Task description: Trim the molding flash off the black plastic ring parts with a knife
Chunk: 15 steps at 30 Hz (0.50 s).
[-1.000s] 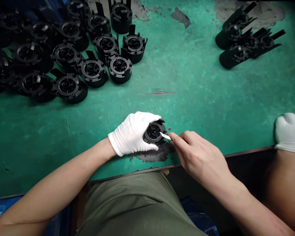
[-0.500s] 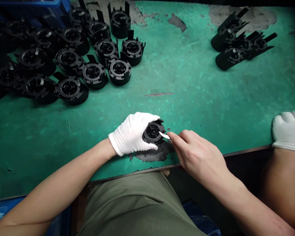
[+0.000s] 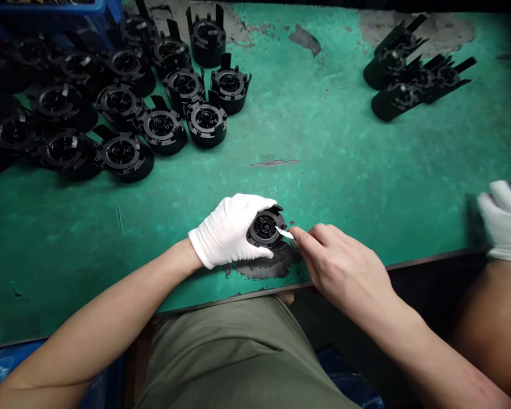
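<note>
My left hand (image 3: 227, 233), in a white glove, is wrapped round a round black plastic housing (image 3: 264, 228) near the table's front edge. The housing's ribbed, ringed face is turned up toward me. My bare right hand (image 3: 343, 264) pinches a small knife, and its pale pointed blade (image 3: 285, 233) reaches over the right side of the housing's face. The handle of the knife is hidden inside my fingers. Whether the blade tip touches the plastic I cannot tell.
Several similar black housings (image 3: 162, 128) stand grouped at the left, beside a blue bin (image 3: 68, 25). More black housings (image 3: 392, 102) stand at the far right of the green table (image 3: 323, 142). A co-worker's white-gloved hand (image 3: 506, 221) is at the right edge.
My two hands, the housing and the knife have barely moved. The co-worker's gloved hand has shifted to the right, its fingers now more spread.
</note>
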{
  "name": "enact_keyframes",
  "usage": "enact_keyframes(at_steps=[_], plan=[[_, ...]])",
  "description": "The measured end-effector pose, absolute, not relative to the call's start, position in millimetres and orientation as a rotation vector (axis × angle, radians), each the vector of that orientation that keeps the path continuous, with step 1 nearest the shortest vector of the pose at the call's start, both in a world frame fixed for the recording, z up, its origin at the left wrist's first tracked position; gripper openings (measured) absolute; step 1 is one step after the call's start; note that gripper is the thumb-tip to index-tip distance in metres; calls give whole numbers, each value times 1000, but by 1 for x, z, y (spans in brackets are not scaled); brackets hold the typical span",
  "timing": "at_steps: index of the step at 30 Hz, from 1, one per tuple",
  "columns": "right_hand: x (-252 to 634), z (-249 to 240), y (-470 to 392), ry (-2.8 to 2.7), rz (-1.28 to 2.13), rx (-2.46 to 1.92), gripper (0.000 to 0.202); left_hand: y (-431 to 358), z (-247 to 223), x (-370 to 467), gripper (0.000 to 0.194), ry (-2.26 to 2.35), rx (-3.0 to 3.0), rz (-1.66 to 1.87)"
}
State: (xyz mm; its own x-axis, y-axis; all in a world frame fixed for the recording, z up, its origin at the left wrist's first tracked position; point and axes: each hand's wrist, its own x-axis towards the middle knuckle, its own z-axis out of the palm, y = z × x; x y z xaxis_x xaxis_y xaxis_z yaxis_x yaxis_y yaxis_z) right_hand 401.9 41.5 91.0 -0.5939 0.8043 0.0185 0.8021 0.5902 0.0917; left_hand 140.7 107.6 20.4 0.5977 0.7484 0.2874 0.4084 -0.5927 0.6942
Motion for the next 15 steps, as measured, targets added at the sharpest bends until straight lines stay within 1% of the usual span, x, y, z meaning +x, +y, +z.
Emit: enact_keyframes(at_steps=[8, 11, 15], plan=[[399, 92, 43, 2769, 144, 1430, 25, 107, 21, 141, 98, 931, 2251, 757], [397, 93, 40, 2728, 159, 1462, 25, 107, 22, 141, 94, 939, 2235, 735], [397, 94, 36, 2706, 176, 1449, 29, 107, 20, 140, 91, 938, 2231, 747]])
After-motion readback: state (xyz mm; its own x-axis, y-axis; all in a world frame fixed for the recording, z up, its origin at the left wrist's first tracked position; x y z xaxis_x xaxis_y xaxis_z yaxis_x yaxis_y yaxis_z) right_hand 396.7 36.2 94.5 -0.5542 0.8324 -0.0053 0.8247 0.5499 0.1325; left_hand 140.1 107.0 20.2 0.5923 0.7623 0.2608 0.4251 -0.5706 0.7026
